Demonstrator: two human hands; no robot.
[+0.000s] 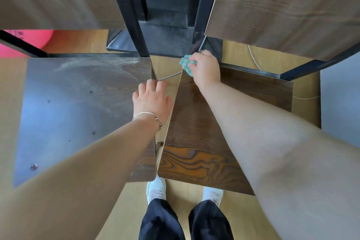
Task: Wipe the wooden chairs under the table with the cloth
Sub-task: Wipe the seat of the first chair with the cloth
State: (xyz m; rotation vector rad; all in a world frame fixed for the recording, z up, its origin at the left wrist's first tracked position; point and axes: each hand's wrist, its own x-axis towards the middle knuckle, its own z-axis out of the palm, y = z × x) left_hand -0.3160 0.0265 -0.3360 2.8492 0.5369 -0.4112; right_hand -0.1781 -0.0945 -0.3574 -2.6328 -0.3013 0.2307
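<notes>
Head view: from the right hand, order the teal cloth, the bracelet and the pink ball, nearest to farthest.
1. Teal cloth: gripped in the right hand itself, at the right chair's far corner.
2. Bracelet: on the left wrist, between the two seats; the left hand holds the left chair's edge.
3. Pink ball: far left, on the floor.
</notes>
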